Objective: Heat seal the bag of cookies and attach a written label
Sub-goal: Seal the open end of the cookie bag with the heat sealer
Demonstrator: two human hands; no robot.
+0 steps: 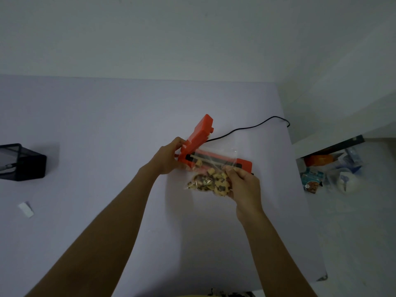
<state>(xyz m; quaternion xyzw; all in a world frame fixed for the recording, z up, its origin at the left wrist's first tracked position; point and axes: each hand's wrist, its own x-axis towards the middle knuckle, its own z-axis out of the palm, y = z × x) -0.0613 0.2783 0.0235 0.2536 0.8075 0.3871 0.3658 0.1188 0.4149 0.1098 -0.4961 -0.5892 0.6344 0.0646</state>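
A pale lilac matte tabletop (107,136) meets a plain white wall. On it, an orange plastic heat sealer (205,155) stands lid-raised; the left hand (169,159) grips its hinge end. The right hand (244,185) pinches a clear crinkly bag of cookies (210,181), whose mouth lies across the sealing bar.

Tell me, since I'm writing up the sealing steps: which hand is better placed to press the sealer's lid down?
Left. The left hand already grips the raised lid near its hinge, while the right hand holds the bag of cookies across the sealing strip.
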